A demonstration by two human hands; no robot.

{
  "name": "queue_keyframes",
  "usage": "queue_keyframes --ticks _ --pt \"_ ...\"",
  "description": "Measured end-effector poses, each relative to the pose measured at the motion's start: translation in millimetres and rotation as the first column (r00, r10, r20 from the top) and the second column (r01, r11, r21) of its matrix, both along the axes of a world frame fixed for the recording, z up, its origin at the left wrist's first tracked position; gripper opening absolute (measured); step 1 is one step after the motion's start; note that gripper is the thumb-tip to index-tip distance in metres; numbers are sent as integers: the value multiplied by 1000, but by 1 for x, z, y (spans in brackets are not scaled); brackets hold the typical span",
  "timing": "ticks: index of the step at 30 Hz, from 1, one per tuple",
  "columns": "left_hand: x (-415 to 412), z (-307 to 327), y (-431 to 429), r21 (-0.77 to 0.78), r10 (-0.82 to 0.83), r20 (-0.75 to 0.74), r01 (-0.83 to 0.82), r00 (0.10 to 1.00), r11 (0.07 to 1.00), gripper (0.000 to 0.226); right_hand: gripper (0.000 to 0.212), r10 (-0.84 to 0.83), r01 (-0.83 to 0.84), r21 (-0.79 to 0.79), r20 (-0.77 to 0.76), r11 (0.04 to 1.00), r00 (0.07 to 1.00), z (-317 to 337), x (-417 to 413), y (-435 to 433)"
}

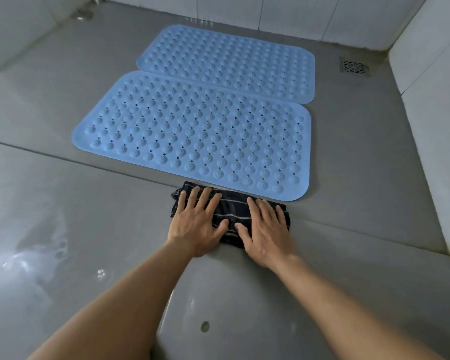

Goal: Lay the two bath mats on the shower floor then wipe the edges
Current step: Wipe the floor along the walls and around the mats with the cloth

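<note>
The near mat (192, 136) and the far mat (226, 61) looked like soft blue rubbery plastic, matt, studded with raised round bumps and punched with small holes. The cloth (229, 211) was a dark woven fabric with thin pale stripes, dull and a little rumpled. The floor (89, 229) was smooth and grey with a faint sheen, and wet, glossy patches lay on it in places. The drain (355, 67) was a dull grey metal grate with a patterned cut-out. The wall (296, 16) was of pale, smooth, slightly shiny tiles.

Left hand (196, 224) and right hand (266, 229), as I viewed them remotely: both were bare, the forearms uncovered down to the frame's lower edge.
</note>
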State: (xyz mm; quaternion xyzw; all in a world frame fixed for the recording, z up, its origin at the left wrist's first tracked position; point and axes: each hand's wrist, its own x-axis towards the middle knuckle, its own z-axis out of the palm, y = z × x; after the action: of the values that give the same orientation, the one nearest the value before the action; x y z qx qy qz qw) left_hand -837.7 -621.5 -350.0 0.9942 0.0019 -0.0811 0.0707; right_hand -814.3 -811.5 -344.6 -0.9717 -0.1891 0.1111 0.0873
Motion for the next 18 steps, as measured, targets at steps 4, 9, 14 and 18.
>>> queue_keyframes --ticks 4,9,14,18 --pt "1 -1 32 -20 7 37 -6 999 1000 76 81 6 -6 9 12 1000 1000 -1 3 30" --pt "6 -2 72 -26 10 66 -8 998 1000 75 77 68 -67 -15 18 998 998 -5 10 63" --pt "8 -1 125 -22 -22 69 23 997 999 70 69 99 -97 -40 60 994 993 -8 12 107" --pt "5 0 164 -11 -25 63 25 998 1000 68 66 119 -116 -32 94 993 988 -11 11 146"
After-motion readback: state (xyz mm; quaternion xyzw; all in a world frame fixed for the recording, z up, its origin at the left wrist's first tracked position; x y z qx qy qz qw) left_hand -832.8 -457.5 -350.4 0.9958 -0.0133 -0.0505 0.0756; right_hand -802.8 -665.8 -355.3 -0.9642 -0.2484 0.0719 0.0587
